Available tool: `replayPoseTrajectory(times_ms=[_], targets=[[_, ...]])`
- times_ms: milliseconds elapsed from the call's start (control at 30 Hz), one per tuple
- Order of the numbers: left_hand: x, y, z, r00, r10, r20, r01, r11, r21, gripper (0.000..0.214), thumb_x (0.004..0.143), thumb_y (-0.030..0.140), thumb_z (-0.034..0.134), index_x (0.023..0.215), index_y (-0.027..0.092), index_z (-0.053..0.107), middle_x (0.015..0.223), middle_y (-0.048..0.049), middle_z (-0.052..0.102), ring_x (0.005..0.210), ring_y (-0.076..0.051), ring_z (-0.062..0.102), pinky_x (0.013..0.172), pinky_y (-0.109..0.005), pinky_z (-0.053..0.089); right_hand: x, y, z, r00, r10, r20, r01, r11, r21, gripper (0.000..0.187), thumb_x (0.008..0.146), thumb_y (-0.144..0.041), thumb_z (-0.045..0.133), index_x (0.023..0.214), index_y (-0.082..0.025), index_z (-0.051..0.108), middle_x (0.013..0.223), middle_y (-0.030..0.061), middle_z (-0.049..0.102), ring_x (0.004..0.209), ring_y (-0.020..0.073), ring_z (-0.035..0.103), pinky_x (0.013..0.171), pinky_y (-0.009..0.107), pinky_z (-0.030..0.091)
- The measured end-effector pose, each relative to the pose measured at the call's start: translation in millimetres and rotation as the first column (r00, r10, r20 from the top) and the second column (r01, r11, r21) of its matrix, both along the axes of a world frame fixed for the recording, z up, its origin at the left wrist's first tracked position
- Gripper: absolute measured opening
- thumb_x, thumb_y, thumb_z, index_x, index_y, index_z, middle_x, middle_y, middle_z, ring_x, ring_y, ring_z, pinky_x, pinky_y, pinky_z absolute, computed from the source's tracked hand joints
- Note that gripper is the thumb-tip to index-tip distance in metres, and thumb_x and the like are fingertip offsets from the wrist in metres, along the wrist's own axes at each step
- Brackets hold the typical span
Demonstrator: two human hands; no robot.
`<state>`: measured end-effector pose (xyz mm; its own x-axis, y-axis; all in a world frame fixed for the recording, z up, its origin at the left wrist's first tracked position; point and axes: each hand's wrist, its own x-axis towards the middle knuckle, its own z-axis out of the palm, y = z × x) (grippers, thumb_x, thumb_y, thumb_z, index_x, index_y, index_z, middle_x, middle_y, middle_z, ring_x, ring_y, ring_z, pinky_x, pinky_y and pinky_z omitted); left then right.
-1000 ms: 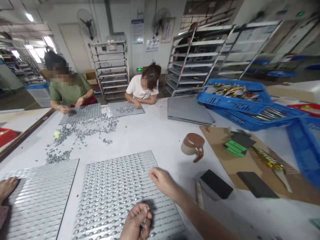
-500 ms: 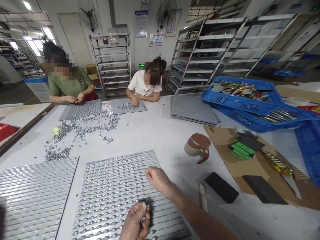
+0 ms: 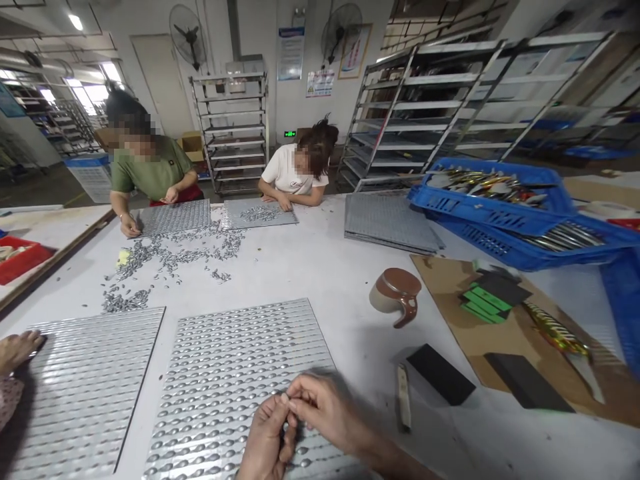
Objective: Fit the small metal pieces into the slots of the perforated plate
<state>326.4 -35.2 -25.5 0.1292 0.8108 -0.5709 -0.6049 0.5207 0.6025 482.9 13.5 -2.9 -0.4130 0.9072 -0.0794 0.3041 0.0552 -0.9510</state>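
A grey ridged board [image 3: 235,373] lies in front of me, with rows of small shiny grey oval metal pieces [image 3: 200,427] set along its ridges. Over its lower right part my two hands meet. My left hand [image 3: 267,437] is closed, with grey oval pieces partly showing between its curled fingers. The fingertips of my right hand [image 3: 327,408] are pinched together against the left thumb and forefinger; what they pinch is too small and covered to make out.
Another ridged board [image 3: 95,373] lies left, a co-worker's hand [image 3: 20,350] at its edge. Loose pieces [image 3: 145,257] are scattered beyond. Rightward are a brown mug [image 3: 400,287], a cutter knife [image 3: 404,400], black blocks [image 3: 443,373] and blue baskets [image 3: 490,203]. Two people sit opposite.
My right hand has come back from the board's upper right to meet my left hand's fingertips. A co-worker's hand has appeared at the left board. The person in green has spread their hands apart.
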Motion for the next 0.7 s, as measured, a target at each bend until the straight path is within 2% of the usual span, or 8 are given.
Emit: replayPoseTrajectory(times_ms=[100,200,267,333,433,533,700], targets=[[7,1,-0.1,0.999,-0.025,-0.021,0.025,0.999,0.022,0.062,0.057,0.067,0.097,0.067,0.014,0.065,0.055,0.0047,0.057,0.04,0.0,0.03,0.037,-0.016,0.01,0,-11,0.0,0.998,-0.037,-0.047,0.032,0.994,-0.101,0.017,0.092,-0.039,0.061,0.083,-0.024,0.062,0.073,-0.0009,0.07,0.067,0.0177,0.066,0.061,0.026,0.05],[7,3,0.2,0.999,-0.033,-0.008,0.033,0.999,-0.024,0.063,0.056,0.067,0.098,0.075,0.013,0.07,0.062,0.0023,0.063,0.042,0.0,0.035,0.038,-0.015,0.013,7,6,-10.4,0.994,-0.056,-0.097,0.041,0.988,-0.149,0.021,0.092,-0.044,0.06,0.085,-0.024,0.06,0.071,-0.001,0.068,0.063,0.0179,0.065,0.059,0.027,0.051],[4,3,-0.2,1.0,-0.024,0.007,0.024,0.997,-0.076,0.065,0.052,0.065,0.1,0.08,0.013,0.073,0.063,0.0019,0.064,0.043,-0.001,0.039,0.038,-0.014,0.016,12,27,-20.3,0.991,-0.12,-0.062,0.113,0.988,-0.106,0.022,0.093,-0.044,0.058,0.086,-0.024,0.061,0.072,-0.0002,0.068,0.065,0.0188,0.066,0.06,0.027,0.051],[1,2,-2.1,1.0,-0.014,0.014,0.016,0.991,-0.131,0.064,0.05,0.062,0.102,0.081,0.013,0.073,0.062,0.002,0.064,0.044,-0.002,0.042,0.038,-0.012,0.019,15,49,-30.6,0.982,-0.182,0.045,0.184,0.982,-0.043,0.02,0.093,-0.04,0.054,0.085,-0.023,0.063,0.073,0.0007,0.069,0.069,0.0195,0.068,0.061,0.027,0.051],[-3,2,-7.3,1.0,-0.013,0.017,0.016,0.984,-0.176,0.059,0.054,0.057,0.103,0.08,0.013,0.073,0.063,0.0019,0.064,0.045,-0.001,0.044,0.04,-0.011,0.024,13,74,-43.6,0.946,-0.207,0.251,0.193,0.978,0.081,0.019,0.092,-0.03,0.052,0.083,-0.022,0.067,0.073,0.0009,0.072,0.071,0.0188,0.069,0.065,0.026,0.05],[-4,3,-10.2,0.999,-0.011,0.032,0.016,0.986,-0.168,0.055,0.057,0.055,0.102,0.079,0.013,0.072,0.062,0.002,0.064,0.044,-0.001,0.043,0.039,-0.011,0.023,5,84,-51.9,0.922,-0.199,0.331,0.161,0.977,0.14,0.018,0.09,-0.022,0.055,0.08,-0.022,0.07,0.072,0.0001,0.073,0.071,0.0179,0.069,0.069,0.025,0.049],[-4,4,-3.5,0.999,0.009,0.034,-0.003,0.983,-0.183,0.059,0.05,0.053,0.105,0.078,0.012,0.072,0.062,0.0011,0.065,0.045,-0.002,0.045,0.04,-0.011,0.025,2,88,-54.7,0.894,-0.219,0.391,0.154,0.969,0.193,0.009,0.09,-0.02,0.062,0.088,-0.022,0.071,0.072,-0.0013,0.073,0.068,0.017,0.066,0.068,0.025,0.045]])
